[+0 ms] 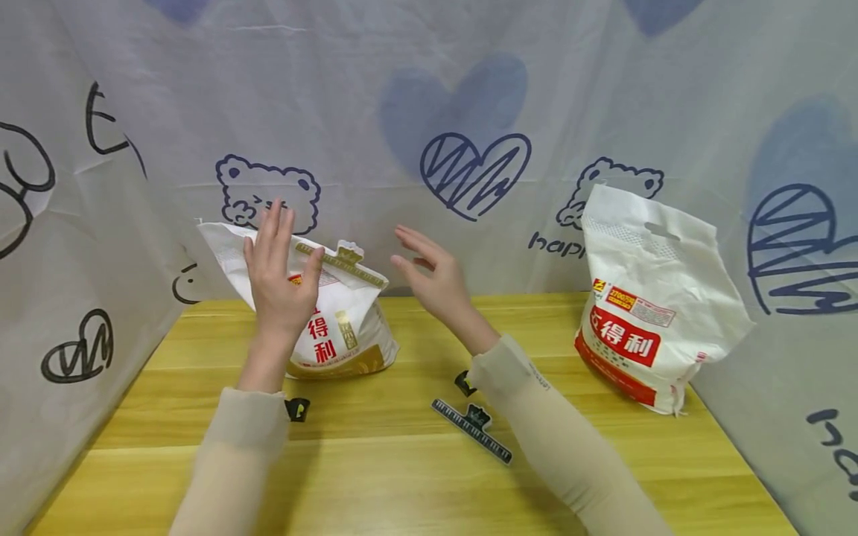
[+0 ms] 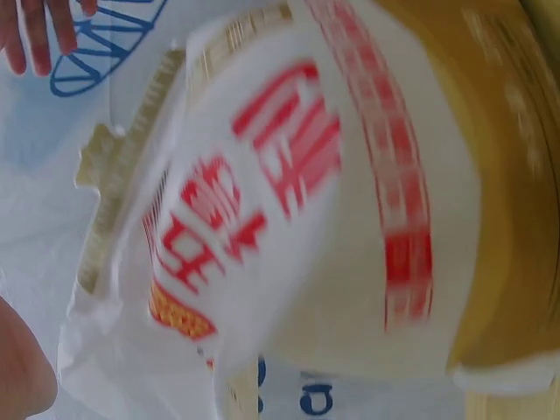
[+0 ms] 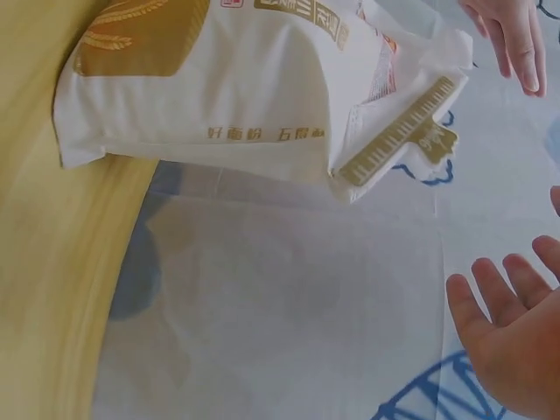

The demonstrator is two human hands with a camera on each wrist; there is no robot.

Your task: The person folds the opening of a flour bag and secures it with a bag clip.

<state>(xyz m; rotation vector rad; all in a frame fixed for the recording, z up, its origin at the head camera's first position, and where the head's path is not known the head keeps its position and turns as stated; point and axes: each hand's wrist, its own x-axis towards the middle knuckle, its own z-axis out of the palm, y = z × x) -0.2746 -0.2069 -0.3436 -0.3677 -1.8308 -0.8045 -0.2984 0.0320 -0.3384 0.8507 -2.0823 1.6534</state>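
A white and gold flour bag (image 1: 365,335) stands at the left back of the wooden table. Its folded top carries a gold long-bar clip (image 1: 342,262) with a crown-shaped handle. My left hand (image 1: 280,286) is raised in front of the bag's left part, fingers straight, holding nothing; whether it touches the bag I cannot tell. To the right of the bag, apart from it, my right hand (image 1: 434,279) hovers with extended fingers and nothing in it. The right wrist view shows the clip (image 3: 402,140) lying across the bag's top edge, both hands away from it.
A second flour bag (image 1: 643,320), white and red with an unclipped top, stands at the right. A black long-bar clip (image 1: 472,430) lies mid-table. Two small black clips (image 1: 297,409) lie near my forearms. A printed cloth (image 1: 375,149) hangs behind and at the sides.
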